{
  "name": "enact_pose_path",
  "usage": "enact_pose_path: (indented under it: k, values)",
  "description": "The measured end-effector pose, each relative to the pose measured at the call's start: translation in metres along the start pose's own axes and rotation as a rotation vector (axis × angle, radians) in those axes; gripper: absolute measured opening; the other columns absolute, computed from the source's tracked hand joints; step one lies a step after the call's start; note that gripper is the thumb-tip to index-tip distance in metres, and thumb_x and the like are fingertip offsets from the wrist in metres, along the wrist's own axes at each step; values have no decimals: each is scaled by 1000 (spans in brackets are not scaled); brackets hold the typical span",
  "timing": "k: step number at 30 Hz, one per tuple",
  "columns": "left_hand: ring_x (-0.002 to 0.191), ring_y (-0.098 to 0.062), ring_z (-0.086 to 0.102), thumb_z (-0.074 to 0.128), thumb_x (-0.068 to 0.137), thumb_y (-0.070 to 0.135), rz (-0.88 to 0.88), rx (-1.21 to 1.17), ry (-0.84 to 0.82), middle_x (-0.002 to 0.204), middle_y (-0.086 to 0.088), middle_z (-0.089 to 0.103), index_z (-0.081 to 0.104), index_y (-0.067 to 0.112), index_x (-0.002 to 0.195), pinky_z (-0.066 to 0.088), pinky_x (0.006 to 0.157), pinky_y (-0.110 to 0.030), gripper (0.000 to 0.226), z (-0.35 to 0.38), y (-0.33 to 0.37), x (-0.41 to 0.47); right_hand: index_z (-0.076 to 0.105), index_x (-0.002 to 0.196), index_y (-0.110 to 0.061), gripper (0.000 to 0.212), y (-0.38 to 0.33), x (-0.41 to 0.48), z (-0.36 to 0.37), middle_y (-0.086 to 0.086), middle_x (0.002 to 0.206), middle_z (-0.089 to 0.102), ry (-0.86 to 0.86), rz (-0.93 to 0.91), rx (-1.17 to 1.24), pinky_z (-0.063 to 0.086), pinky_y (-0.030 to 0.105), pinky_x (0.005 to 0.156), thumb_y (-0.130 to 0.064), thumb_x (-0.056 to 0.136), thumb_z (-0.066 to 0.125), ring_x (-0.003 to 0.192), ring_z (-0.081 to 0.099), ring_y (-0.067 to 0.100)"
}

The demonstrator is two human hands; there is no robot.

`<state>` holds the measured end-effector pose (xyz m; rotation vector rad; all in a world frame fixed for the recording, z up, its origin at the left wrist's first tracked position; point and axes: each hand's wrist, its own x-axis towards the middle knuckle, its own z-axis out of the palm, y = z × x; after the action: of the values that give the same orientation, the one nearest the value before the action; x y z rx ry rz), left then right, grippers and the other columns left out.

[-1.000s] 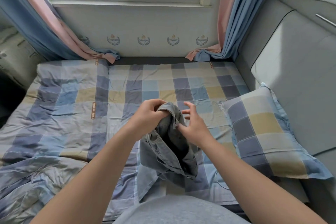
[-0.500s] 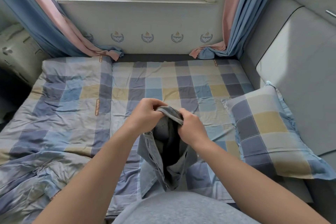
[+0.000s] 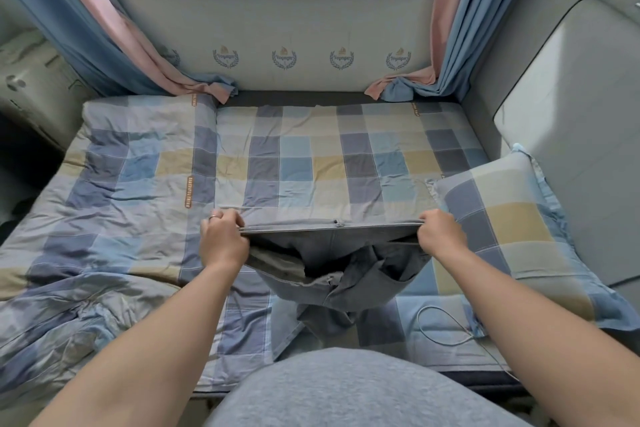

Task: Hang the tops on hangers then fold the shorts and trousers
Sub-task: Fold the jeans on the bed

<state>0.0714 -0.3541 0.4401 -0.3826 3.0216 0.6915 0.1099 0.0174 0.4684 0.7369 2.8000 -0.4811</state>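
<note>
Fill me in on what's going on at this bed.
A person holds a grey garment by its waistband, taut between both hands above the bed. The left hand grips one end, the right hand the other. The rest hangs bunched below; no fold is made yet. A pillow lies at right.

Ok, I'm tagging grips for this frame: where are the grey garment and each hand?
grey garment [image 3: 332, 253]: head view, inner cloth just below the waistband.
left hand [image 3: 223, 243]: head view, back of the hand, gripping the waistband's left end.
right hand [image 3: 441, 234]: head view, back of the hand, gripping the right end.
</note>
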Motion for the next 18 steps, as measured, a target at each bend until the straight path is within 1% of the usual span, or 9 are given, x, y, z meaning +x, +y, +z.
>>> enact_pose_path:
  k: [3, 5, 7, 10, 13, 14, 15, 17, 18]
  values:
    - [112, -35, 46, 49, 84, -6, -95, 12, 10, 118, -11, 51, 58, 19, 99, 41, 81, -38, 30, 3, -19, 0, 63, 80, -5, 22, 18, 2, 0, 21, 94, 62, -18, 53, 33, 48, 41, 75, 4, 85, 44, 92, 60, 41]
    - [106, -35, 53, 49, 87, -4, -170, 8, -30, 121, -13, 52, 57, 19, 100, 42, 81, -38, 28, 6, -37, -2, 70, 96, -4, 27, 34, 6, 1, 24, 108, 64, -27, 99, 72, 51, 45, 86, 3, 87, 45, 103, 62, 43]
    - [102, -36, 56, 50, 88, -2, -234, 11, -61, 121, -14, 52, 58, 18, 100, 42, 80, -38, 25, 10, -54, -5, 69, 109, -7, 32, 46, 6, 3, 21, 118, 63, -33, 153, 111, 56, 48, 87, 0, 88, 46, 99, 63, 42]
    - [107, -37, 56, 53, 88, 1, -332, 0, -99, 118, -18, 57, 61, 13, 101, 44, 85, -40, 19, 16, -72, -10, 60, 87, -12, 16, 57, 2, 7, 15, 97, 59, -25, 212, 144, 62, 48, 63, -2, 86, 48, 72, 64, 34]
    - [108, -39, 59, 56, 90, 4, -482, -68, -140, 113, -21, 65, 62, 11, 99, 50, 89, -40, 13, 22, -83, -17, 52, 82, -9, 14, 64, -2, 18, 20, 91, 59, -75, 309, 284, 57, 41, 43, 2, 88, 47, 55, 64, 30]
    - [104, -40, 59, 55, 90, 3, -532, -123, -148, 112, -23, 65, 62, 10, 98, 54, 83, -40, 13, 25, -86, -20, 52, 84, -8, 14, 66, -2, 22, 23, 89, 61, -103, 344, 355, 56, 41, 42, 3, 90, 45, 51, 64, 29]
    - [98, -40, 59, 53, 91, 2, -581, -214, -159, 112, -25, 64, 63, 9, 100, 57, 71, -40, 15, 28, -88, -24, 52, 90, -7, 14, 67, -3, 26, 24, 85, 60, -138, 378, 428, 57, 42, 44, 2, 93, 43, 50, 63, 29]
    - [83, -35, 55, 44, 95, -2, -667, -480, -226, 109, -25, 61, 63, 10, 110, 52, 44, -30, 27, 33, -89, -29, 51, 106, -11, 21, 67, -7, 30, 20, 73, 56, -210, 429, 570, 58, 41, 48, -1, 98, 35, 52, 63, 29]
    - [72, -30, 52, 38, 98, -3, -705, -628, -288, 100, -23, 61, 63, 15, 114, 49, 39, -25, 35, 33, -90, -31, 50, 112, -14, 26, 67, -9, 31, 19, 70, 56, -244, 434, 626, 58, 39, 46, -2, 100, 31, 53, 64, 29]
